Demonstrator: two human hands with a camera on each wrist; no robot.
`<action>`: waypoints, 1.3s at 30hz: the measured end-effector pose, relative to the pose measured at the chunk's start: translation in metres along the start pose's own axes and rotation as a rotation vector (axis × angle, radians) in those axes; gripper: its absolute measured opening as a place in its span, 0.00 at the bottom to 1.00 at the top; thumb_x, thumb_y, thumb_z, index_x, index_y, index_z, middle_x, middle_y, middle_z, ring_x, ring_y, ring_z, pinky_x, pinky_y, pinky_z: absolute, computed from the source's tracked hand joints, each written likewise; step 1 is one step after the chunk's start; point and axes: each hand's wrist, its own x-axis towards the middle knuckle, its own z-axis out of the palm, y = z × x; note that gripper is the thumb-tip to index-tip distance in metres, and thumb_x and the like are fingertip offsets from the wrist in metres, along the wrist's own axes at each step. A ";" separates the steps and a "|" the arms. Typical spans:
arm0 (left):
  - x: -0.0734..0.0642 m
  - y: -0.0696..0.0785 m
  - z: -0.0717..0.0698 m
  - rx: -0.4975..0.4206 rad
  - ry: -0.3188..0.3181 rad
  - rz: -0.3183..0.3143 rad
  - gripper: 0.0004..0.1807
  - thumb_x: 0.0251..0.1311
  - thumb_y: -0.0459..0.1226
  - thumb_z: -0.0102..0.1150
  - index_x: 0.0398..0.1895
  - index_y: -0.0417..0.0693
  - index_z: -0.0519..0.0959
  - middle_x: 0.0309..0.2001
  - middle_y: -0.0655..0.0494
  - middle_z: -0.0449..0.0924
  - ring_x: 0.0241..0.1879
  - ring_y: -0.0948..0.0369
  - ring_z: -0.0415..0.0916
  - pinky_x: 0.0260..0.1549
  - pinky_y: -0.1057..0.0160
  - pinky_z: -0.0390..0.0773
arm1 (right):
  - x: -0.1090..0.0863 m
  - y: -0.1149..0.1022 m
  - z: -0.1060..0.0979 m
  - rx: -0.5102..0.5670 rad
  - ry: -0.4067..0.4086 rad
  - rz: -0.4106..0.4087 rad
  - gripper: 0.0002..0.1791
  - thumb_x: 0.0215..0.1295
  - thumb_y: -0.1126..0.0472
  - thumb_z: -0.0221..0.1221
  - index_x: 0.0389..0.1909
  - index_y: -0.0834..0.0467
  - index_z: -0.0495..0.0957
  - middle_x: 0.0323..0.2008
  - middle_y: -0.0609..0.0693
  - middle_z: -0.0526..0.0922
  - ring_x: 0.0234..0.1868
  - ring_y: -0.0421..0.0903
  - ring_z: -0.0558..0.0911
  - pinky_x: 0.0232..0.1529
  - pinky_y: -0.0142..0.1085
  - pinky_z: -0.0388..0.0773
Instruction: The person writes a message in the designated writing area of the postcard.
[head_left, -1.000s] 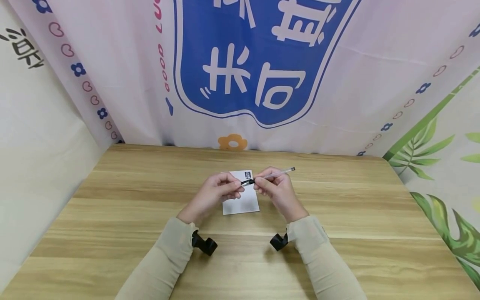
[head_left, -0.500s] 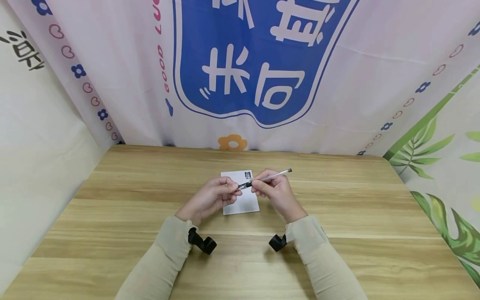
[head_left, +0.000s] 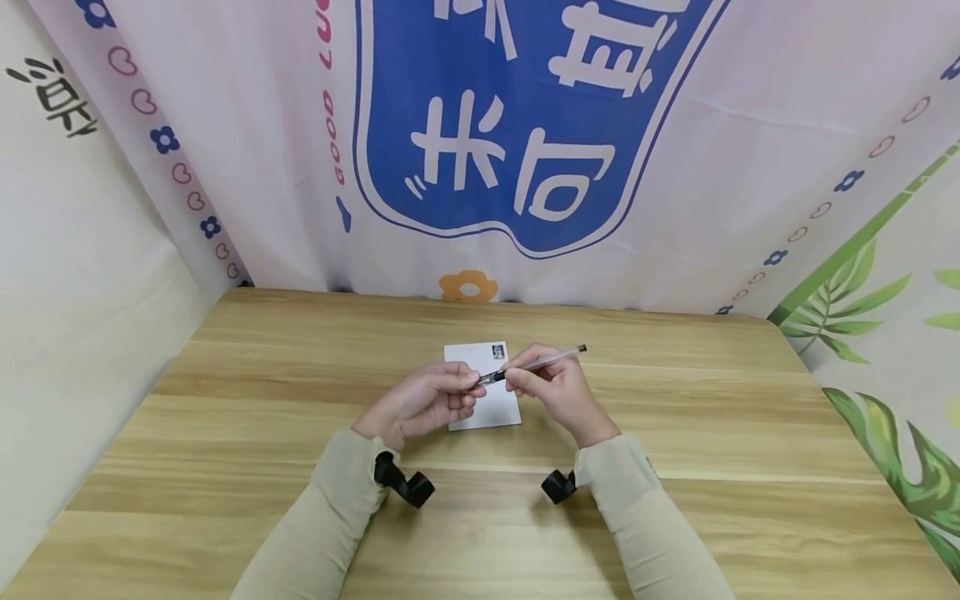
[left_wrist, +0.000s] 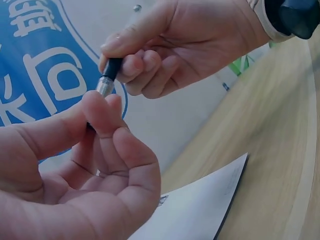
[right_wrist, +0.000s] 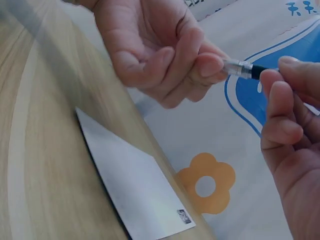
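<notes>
A slim pen (head_left: pixel 553 358) with a clear barrel and a black grip section slants between both hands, above a white pad. My right hand (head_left: pixel 568 398) pinches the pen at its black grip, its barrel end pointing up to the right. At the lower end, my left hand (head_left: pixel 420 405) pinches a clear, shiny cap (right_wrist: pixel 238 68) between thumb and fingertips. The cap is in line with the pen and against the black grip; the fingertips hide its far end. The white pad (head_left: pixel 491 410) lies flat below, with a small dark print in its upper right corner.
A wood-grain table (head_left: pixel 675 400) stretches out around the pad. Behind it hangs a printed curtain (head_left: pixel 300 250) with a blue panel. Black wrist cameras sit on both beige sleeves (head_left: pixel 337 475).
Both hands have shifted slightly down, with the left also moving a little left. The pen has come with them and lies at a slightly flatter slant. The pad has not moved.
</notes>
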 end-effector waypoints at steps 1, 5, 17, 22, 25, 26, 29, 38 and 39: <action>0.000 0.000 0.000 0.000 -0.005 -0.009 0.16 0.76 0.27 0.43 0.30 0.45 0.77 0.30 0.55 0.83 0.26 0.67 0.77 0.35 0.69 0.80 | 0.000 0.000 -0.001 -0.005 -0.008 -0.007 0.06 0.67 0.72 0.62 0.37 0.74 0.79 0.29 0.45 0.85 0.29 0.38 0.81 0.33 0.28 0.80; 0.002 0.004 0.000 0.018 -0.005 -0.015 0.15 0.76 0.27 0.43 0.30 0.45 0.77 0.31 0.55 0.83 0.27 0.67 0.77 0.35 0.69 0.80 | -0.001 0.001 -0.001 -0.001 0.003 -0.023 0.08 0.68 0.70 0.62 0.38 0.74 0.79 0.30 0.45 0.84 0.30 0.39 0.81 0.34 0.29 0.80; 0.005 0.015 0.022 0.543 0.195 0.346 0.05 0.72 0.30 0.57 0.39 0.34 0.77 0.38 0.49 0.82 0.33 0.61 0.80 0.44 0.61 0.83 | 0.003 0.007 0.009 0.394 0.210 -0.039 0.13 0.69 0.74 0.57 0.33 0.55 0.84 0.29 0.46 0.83 0.31 0.37 0.81 0.35 0.24 0.79; 0.009 0.013 0.027 0.635 0.213 0.387 0.06 0.70 0.31 0.59 0.38 0.33 0.79 0.37 0.47 0.83 0.33 0.60 0.81 0.47 0.48 0.83 | 0.001 0.010 0.004 0.402 0.232 -0.043 0.15 0.69 0.76 0.56 0.33 0.55 0.85 0.30 0.46 0.83 0.31 0.38 0.81 0.35 0.24 0.78; 0.010 0.010 0.026 0.624 0.218 0.375 0.05 0.70 0.30 0.59 0.37 0.33 0.79 0.36 0.48 0.83 0.32 0.61 0.81 0.46 0.50 0.83 | -0.001 0.012 0.001 0.381 0.228 -0.033 0.16 0.69 0.77 0.56 0.33 0.55 0.85 0.31 0.46 0.83 0.31 0.38 0.81 0.34 0.25 0.78; 0.011 0.009 0.025 0.618 0.218 0.370 0.05 0.70 0.30 0.59 0.37 0.33 0.79 0.36 0.49 0.83 0.32 0.61 0.81 0.45 0.53 0.84 | -0.001 0.012 0.000 0.378 0.223 -0.029 0.16 0.68 0.78 0.56 0.33 0.55 0.85 0.31 0.46 0.83 0.31 0.38 0.81 0.34 0.25 0.78; 0.011 0.008 0.022 0.571 0.216 0.356 0.05 0.70 0.29 0.59 0.37 0.32 0.79 0.36 0.49 0.83 0.32 0.62 0.81 0.42 0.61 0.84 | 0.000 0.014 -0.001 0.360 0.207 -0.025 0.16 0.68 0.78 0.56 0.33 0.55 0.86 0.31 0.47 0.83 0.31 0.39 0.81 0.35 0.25 0.79; 0.006 0.007 0.022 0.376 0.211 0.276 0.04 0.70 0.27 0.57 0.36 0.35 0.80 0.34 0.50 0.83 0.31 0.63 0.80 0.39 0.67 0.83 | 0.002 0.011 -0.006 0.251 0.139 -0.043 0.14 0.67 0.75 0.60 0.34 0.53 0.86 0.31 0.47 0.84 0.31 0.39 0.82 0.35 0.26 0.80; 0.006 0.007 0.022 0.356 0.207 0.269 0.04 0.70 0.27 0.57 0.35 0.36 0.80 0.34 0.50 0.84 0.30 0.63 0.80 0.38 0.67 0.83 | 0.002 0.010 -0.007 0.237 0.134 -0.050 0.14 0.67 0.75 0.60 0.34 0.53 0.86 0.30 0.47 0.84 0.31 0.39 0.83 0.35 0.26 0.80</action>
